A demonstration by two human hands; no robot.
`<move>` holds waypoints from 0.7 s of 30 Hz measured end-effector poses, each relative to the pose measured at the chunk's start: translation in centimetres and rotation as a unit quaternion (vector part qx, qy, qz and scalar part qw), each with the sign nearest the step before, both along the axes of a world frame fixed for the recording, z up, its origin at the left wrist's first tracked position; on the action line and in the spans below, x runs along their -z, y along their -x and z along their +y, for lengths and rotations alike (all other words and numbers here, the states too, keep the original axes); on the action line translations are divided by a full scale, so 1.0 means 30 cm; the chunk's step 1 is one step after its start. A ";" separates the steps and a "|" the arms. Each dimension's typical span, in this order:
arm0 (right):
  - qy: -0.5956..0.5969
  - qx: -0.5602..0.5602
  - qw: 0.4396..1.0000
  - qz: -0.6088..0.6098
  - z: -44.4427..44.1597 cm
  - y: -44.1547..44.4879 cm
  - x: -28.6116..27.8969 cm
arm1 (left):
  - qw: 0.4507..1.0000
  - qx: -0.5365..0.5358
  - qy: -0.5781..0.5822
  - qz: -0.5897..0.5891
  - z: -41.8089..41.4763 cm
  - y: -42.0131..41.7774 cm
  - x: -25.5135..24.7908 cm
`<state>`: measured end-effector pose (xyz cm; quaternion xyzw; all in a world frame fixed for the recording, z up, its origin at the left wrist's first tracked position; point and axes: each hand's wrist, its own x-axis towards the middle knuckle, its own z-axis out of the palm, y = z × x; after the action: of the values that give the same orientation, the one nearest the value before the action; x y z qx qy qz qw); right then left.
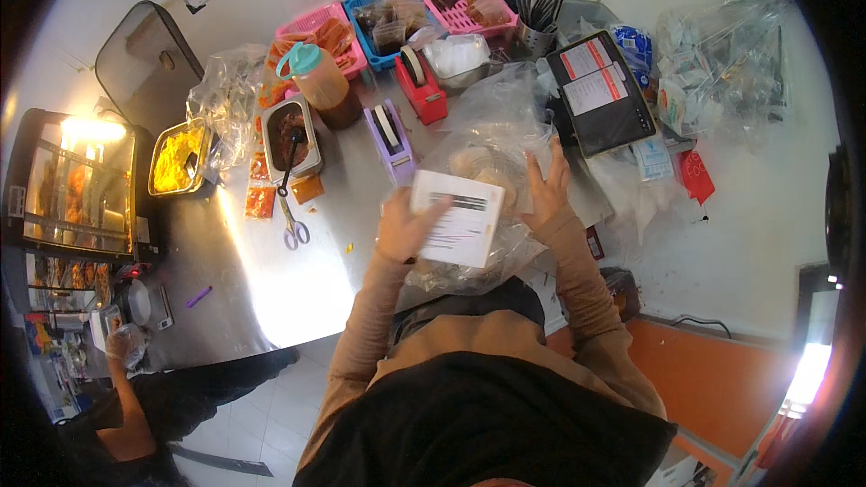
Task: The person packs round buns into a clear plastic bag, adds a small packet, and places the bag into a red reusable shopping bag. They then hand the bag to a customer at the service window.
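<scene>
My left hand (400,228) grips a white printed paper slip (460,233), thumb across its front; the slip bears writing. Behind and below the slip is a clear plastic bag (467,128) at the edge of the steel table. Round shapes, perhaps food containers, show through its film; their contents are hard to make out. At the right side of the bag is my right hand (549,193), its fingers apart and pointing away from me. Whether its fingertips touch the film cannot be told.
Tape dispensers, purple (392,142) and red (421,84), stand beyond the bag. Left are a sauce bottle (318,81), a steel pan (291,135), scissors (294,230) and a tray of yellow food (177,159). A tablet (602,95) leans right. Another person's hand (118,346) works far left.
</scene>
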<state>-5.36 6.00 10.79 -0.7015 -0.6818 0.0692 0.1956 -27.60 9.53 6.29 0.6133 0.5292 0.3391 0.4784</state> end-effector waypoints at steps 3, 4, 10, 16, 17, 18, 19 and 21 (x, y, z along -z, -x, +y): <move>0.009 -0.065 0.995 0.078 -0.018 -0.039 -0.048 | 0.981 0.036 -0.036 0.186 0.007 -0.158 -0.077; 0.020 -0.081 0.992 0.094 -0.025 -0.037 -0.065 | 0.974 0.005 -0.065 0.218 0.003 -0.207 -0.054; -0.085 -0.177 0.973 -0.122 -0.082 0.031 -0.067 | 0.972 0.032 -0.103 0.210 0.019 -0.250 -0.007; 0.038 -0.240 0.965 -0.098 -0.088 0.118 0.000 | 0.973 0.020 -0.230 0.009 0.062 -0.234 0.175; 0.025 -0.232 0.965 -0.119 -0.082 0.126 0.011 | 0.979 0.004 -0.197 -0.049 0.064 -0.232 0.176; 0.017 -0.217 0.970 -0.108 -0.083 0.127 0.012 | 0.981 0.011 -0.108 -0.159 0.070 -0.216 0.178; 0.009 -0.203 0.974 -0.096 -0.084 0.130 0.003 | 0.964 0.016 -0.016 -0.265 0.080 -0.185 0.180; 0.007 -0.184 0.980 -0.080 -0.086 0.126 -0.011 | 0.901 0.010 0.107 -0.421 0.097 -0.110 0.141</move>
<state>-9.13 3.42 11.12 -0.5688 -0.8120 0.0521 0.1197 -24.28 12.43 2.06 0.3634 0.3056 0.5023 0.7226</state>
